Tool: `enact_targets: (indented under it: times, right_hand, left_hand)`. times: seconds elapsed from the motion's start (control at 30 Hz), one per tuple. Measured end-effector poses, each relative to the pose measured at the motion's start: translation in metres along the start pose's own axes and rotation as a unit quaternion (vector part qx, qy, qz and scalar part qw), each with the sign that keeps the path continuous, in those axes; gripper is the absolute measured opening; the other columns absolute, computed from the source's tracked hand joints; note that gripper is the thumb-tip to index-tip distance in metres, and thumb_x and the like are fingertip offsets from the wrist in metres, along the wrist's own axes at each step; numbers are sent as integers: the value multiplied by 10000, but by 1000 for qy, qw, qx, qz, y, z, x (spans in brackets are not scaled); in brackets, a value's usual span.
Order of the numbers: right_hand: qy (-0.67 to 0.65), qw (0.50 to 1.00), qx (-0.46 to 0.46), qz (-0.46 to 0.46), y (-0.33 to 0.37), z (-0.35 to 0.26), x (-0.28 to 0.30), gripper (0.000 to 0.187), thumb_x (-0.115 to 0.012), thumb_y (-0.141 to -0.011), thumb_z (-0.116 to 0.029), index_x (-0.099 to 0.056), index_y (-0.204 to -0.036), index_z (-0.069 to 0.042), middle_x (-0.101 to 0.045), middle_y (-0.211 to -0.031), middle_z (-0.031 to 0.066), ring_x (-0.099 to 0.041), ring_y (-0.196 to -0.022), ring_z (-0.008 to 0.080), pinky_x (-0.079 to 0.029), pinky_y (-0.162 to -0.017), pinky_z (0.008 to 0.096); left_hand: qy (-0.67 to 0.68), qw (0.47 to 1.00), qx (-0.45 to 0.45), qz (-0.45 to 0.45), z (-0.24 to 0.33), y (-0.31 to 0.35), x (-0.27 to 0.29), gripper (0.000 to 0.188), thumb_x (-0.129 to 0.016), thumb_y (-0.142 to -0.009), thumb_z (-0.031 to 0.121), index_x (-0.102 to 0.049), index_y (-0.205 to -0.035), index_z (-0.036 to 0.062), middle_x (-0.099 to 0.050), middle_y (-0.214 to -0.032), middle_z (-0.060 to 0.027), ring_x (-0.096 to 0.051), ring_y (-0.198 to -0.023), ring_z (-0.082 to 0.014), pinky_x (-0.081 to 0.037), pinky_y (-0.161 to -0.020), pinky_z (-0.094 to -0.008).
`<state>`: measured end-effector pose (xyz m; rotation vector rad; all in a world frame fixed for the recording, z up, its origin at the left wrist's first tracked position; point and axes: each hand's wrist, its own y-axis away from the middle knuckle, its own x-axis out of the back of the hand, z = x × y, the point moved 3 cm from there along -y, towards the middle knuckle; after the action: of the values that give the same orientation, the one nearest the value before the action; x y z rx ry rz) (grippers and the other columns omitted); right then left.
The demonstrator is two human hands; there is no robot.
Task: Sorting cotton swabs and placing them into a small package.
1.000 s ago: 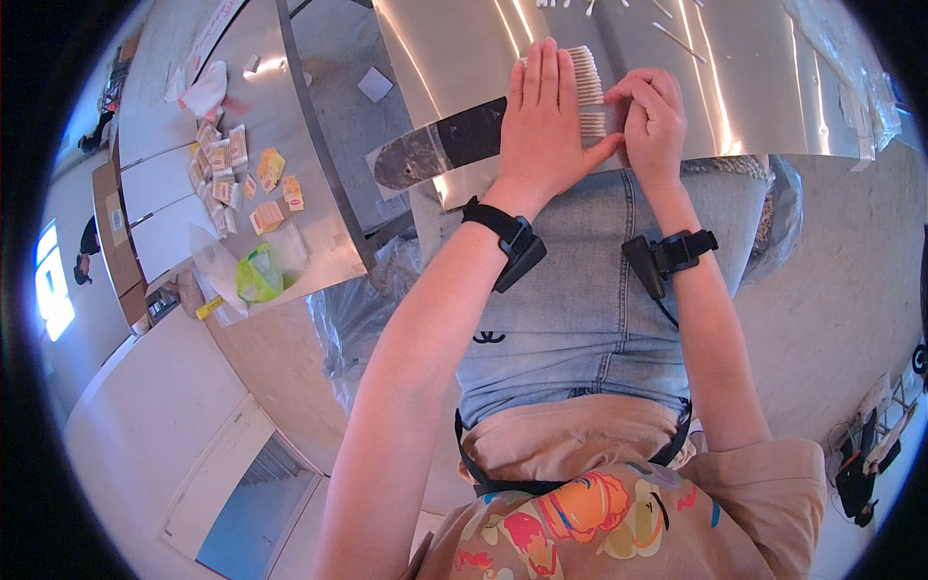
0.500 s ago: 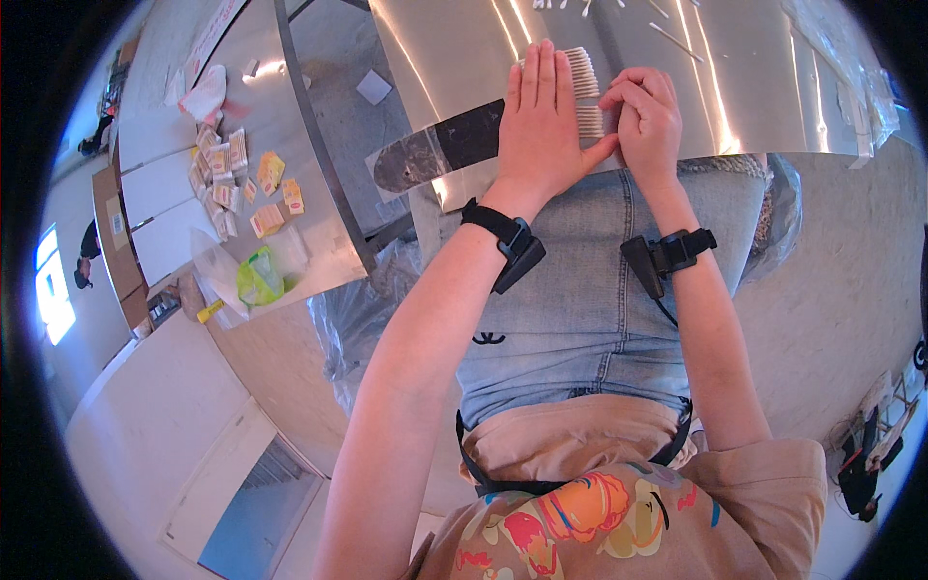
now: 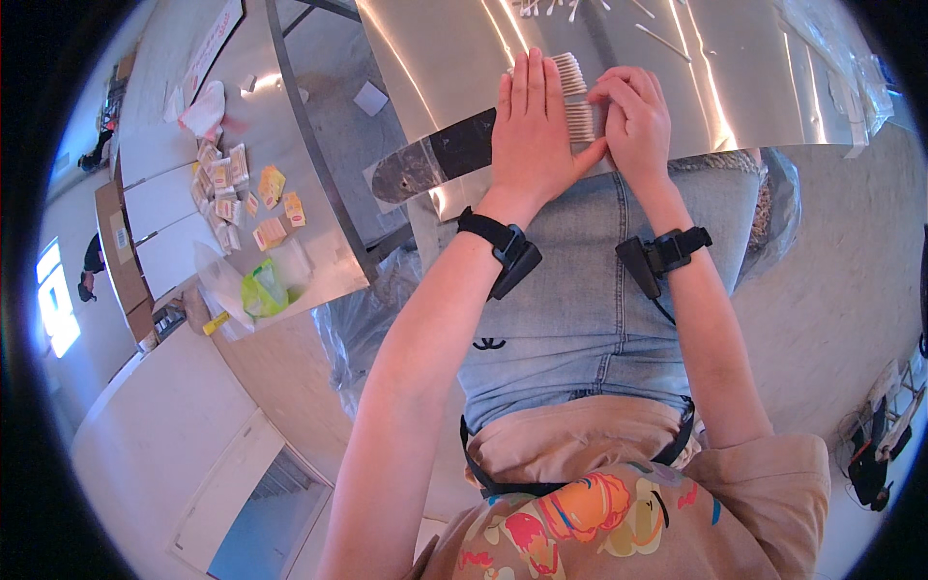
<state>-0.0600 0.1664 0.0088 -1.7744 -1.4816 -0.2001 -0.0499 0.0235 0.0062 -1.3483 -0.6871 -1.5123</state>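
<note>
- Got the left hand (image 3: 532, 145) spread flat over the swabs (image 3: 579, 121), fingers straight and close together, thumb angled out toward the right. Not closed around anything, just palm down.
- Got the right hand (image 3: 633, 121) curled up just beside the swab tips, fingers bent inward. Can't tell if anything is pinched in there, too small and hidden to say.
- For the swabs, look between both hands near the front edge of the table (image 3: 619, 43): packed side by side in a row, thin, with fuzzy white tips poking out to the right and the other ends hidden under the left hand.
- Check out the dark strip (image 3: 464, 145) sticking out left of that same hand: flat, long, rounded at the end, with shiny wrinkly clear stuff around the tip.
- Shiny sheet metal for the tabletop, with bright streaks of reflected light. Loose swabs (image 3: 664, 43) scattered toward the far side, crinkly clear film (image 3: 855, 87) at the right corner.
- Over on the left, another metal side table (image 3: 333, 242) with a heap of small boxy packs (image 3: 227, 184), some flat yellow cards (image 3: 272, 185), a crumpled pale cloth (image 3: 203, 114) and a glossy green bag (image 3: 264, 292).
- Down below, faded denim jeans (image 3: 551, 261) with thick seams, plus chunky black bands (image 3: 507, 251) on both wrists.
</note>
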Motion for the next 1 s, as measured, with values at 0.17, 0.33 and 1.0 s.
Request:
enact_targets:
  times: [0.17, 0.33, 1.0]
  right_hand:
    - [3, 1000, -3, 16, -1, -2, -1, 219, -572, -752, 44, -679, -870, -106, -606, -965, 37, -582, -935, 266, -499, -808, 383]
    - [13, 1000, -4, 0, 0, -1, -2, 207, -571, -761, 34, -678, -873, -103, -608, -974, 34, -580, -935, 267, -494, -827, 388]
    - [23, 998, 11, -55, -37, -4, -12, 79, -710, -797, -113, -722, -875, -117, -627, -1009, 24, -594, -960, 259, -512, -826, 377]
  left_hand:
    - [-5, 1000, -1, 3, -1, 1, 0, 1079, -593, -821, 666, -271, -1487, -120, -256, -1565, -301, -185, -1502, -384, -140, -1226, -496]
    - [-10, 1000, 2, -6, -1, 0, -1, 1071, -585, -829, 660, -263, -1493, -118, -239, -1572, -301, -171, -1507, -385, -133, -1227, -494]
    - [64, 998, 24, -6, 1, 0, 5, 1065, -599, -829, 637, -253, -1498, -115, -223, -1585, -294, -171, -1508, -388, -147, -1224, -489]
